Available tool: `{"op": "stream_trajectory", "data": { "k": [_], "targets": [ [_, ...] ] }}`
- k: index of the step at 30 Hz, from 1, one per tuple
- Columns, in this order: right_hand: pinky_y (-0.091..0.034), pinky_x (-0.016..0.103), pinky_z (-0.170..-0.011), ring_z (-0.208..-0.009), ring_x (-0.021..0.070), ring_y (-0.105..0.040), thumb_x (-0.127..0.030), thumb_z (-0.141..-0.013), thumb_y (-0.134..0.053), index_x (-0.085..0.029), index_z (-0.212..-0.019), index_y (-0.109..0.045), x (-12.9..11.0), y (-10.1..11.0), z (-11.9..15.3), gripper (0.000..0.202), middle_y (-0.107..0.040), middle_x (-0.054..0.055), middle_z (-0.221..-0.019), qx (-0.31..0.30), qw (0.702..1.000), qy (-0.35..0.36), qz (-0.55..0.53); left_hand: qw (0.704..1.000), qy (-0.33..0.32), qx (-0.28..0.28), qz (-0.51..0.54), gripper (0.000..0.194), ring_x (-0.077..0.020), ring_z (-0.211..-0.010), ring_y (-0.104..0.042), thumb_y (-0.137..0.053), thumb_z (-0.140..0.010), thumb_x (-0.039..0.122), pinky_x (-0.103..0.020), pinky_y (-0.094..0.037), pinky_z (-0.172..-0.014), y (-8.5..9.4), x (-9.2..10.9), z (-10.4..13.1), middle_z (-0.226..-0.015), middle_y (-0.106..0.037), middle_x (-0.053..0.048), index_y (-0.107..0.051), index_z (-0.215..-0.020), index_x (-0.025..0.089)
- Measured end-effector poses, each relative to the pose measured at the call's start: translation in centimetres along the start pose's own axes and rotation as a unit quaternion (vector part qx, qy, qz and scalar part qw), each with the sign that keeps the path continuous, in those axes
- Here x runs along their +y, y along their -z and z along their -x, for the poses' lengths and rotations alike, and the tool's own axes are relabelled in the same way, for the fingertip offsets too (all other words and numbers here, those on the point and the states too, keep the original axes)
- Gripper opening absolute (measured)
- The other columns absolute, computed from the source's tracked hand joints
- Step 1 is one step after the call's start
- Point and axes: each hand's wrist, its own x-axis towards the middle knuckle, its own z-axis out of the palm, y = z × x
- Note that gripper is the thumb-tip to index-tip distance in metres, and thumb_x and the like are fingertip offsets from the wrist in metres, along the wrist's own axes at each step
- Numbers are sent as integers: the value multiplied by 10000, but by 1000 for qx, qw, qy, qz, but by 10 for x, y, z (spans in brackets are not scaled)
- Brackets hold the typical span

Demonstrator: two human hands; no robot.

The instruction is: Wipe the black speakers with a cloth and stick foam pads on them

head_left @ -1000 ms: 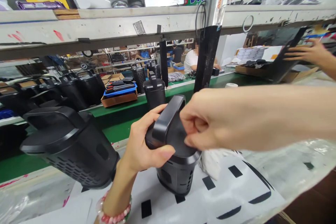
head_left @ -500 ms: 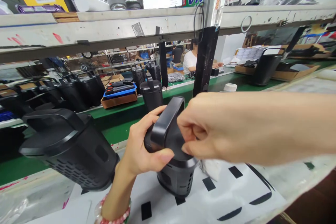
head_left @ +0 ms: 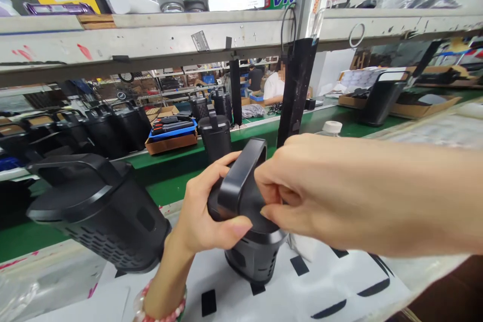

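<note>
A black canister-shaped device (head_left: 256, 256) with a loop handle on its lid stands on a white sheet in front of me. My left hand (head_left: 211, 211) is wrapped around its top, thumb on the near edge of the lid and fingers behind the handle. My right hand (head_left: 298, 191) is closed, its curled fingertips against the lid's right side beside the handle. Whatever those fingers pinch, if anything, is hidden. Just right of the device is a crumpled white cloth-like piece (head_left: 304, 245), partly covered. A larger similar black device (head_left: 109, 211) leans at the left.
Behind the device, another black canister (head_left: 216, 136) stands on the green surface near a blue tray (head_left: 171, 131) of tools. Several more line the left. A white-capped bottle (head_left: 332, 127) is behind my right hand. A shelf (head_left: 151, 35) crosses above; a person (head_left: 274, 85) sits beyond.
My right forearm sits slightly lower, while its fingertips stay at nearly the same place on the lid. My left hand keeps its grip. The view has shifted slightly.
</note>
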Motion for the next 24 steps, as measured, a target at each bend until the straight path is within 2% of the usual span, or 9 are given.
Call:
{"op": "stream_trajectory", "data": {
  "k": [5, 9, 12, 14, 16, 18, 21, 22, 24],
  "targets": [
    [-192, 257, -369, -332, 61, -296, -151, -697, -614, -194, -432, -439, 1, -4, -2, 320, -369, -43, -361, 10, 1000, 4, 21, 1000, 2, 0, -6, 583, -294, -991, -686, -608, -749, 718, -337, -557, -841, 0, 2, -1, -1227, -665, -128, -667, -922, 164],
    [-208, 250, -368, -342, 56, -303, -233, -762, -637, -192, -503, -534, 16, -1, -1, 281, -423, -49, -409, 20, 1000, -11, -15, 1000, 8, 5, -5, 604, -278, -928, -695, -616, -737, 721, -330, -564, -785, 2, 2, 0, -1199, -672, -122, -689, -943, 158],
    [-229, 251, -380, -385, 74, -359, -438, -825, -650, -209, -605, -617, 34, 1, 13, 319, -468, -43, -448, 134, 988, 1, -80, 1000, 1, 14, -13, 623, -282, -952, -690, -609, -734, 732, -342, -554, -821, 3, 2, 0, -1187, -676, -130, -690, -955, 155],
    [-274, 249, -412, -460, 93, -439, -540, -873, -583, -216, -639, -618, 43, -3, 26, 402, -521, -25, -502, 263, 957, -30, -120, 1000, -6, 16, -20, 621, -278, -929, -696, -603, -730, 743, -337, -558, -796, 2, 2, 0, -1172, -682, -141, -686, -900, 152],
    [-344, 250, -463, -579, 121, -539, -547, -918, -519, -214, -664, -619, 50, -13, 37, 429, -604, 5, -611, 343, 926, -66, -143, 1000, -8, 19, -18, 605, -277, -903, -700, -614, -720, 741, -339, -563, -777, 1, 2, 0, -1162, -687, -147, -675, -842, 152],
    [-438, 251, -537, -727, 160, -622, -504, -939, -505, -229, -767, -666, 55, -28, 42, 362, -681, 32, -784, 343, 924, -32, -166, 1000, -11, 20, -12, 591, -277, -908, -700, -624, -720, 729, -344, -565, -784, 1, 2, -1, -1174, -685, -148, -675, -848, 154],
    [-559, 287, -751, -998, 222, -651, -428, -924, -547, -314, -1120, -679, 61, -56, 43, 263, -681, 42, -1114, 287, 937, 108, -165, 1000, -16, 20, -11, 600, -283, -945, -696, -628, -724, 721, -356, -559, -833, 1, 0, -2, -1193, -680, -151, -689, -908, 153],
    [-564, 311, -829, -1097, 241, -624, -406, -912, -567, -350, -1227, -632, 63, -67, 42, 326, -640, 41, -1224, 274, 939, 133, -162, 999, -20, 21, -12, 603, -283, -951, -696, -628, -725, 721, -356, -558, -839, 1, 0, -2, -1193, -681, -152, -692, -917, 153],
    [-550, 358, -921, -1253, 279, -538, -403, -876, -624, -398, -1399, -473, 61, -92, 41, 545, -512, 46, -1410, 272, 937, 120, -183, 999, -33, 25, -15, 607, -283, -951, -699, -619, -730, 725, -350, -560, -829, 2, 0, -1, -1191, -683, -150, -696, -929, 156]
  ]
}}
